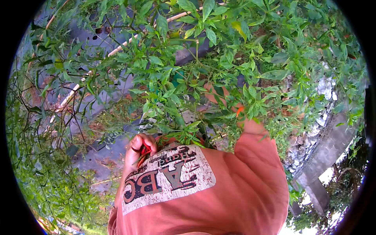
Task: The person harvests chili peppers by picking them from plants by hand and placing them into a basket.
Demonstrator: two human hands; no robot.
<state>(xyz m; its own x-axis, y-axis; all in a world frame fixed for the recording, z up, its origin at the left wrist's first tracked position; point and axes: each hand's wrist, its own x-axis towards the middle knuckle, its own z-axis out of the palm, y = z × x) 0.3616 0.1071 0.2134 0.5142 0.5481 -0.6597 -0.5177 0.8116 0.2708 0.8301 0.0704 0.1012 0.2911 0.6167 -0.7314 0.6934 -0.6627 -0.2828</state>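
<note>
My left hand [141, 144] is curled closed around several red chili peppers [145, 149], close in front of my shirt. Among the leaves of a chili plant [168, 94], my right hand [215, 94] is stretched forward, with foliage covering most of it. Its fingers are too hidden to show whether they hold anything. One orange-red chili pepper [239, 111] shows against the skin near my right wrist. A green chili pepper [198, 143] hangs by the leaves just above my shirt print.
A pale bamboo pole [72, 94] slants through the plants at the left, above dark plastic sheeting [105, 154] on the ground. On the right run a strip of grey rubble [309, 141] and a concrete edge [329, 145]. Dense chili foliage surrounds both arms.
</note>
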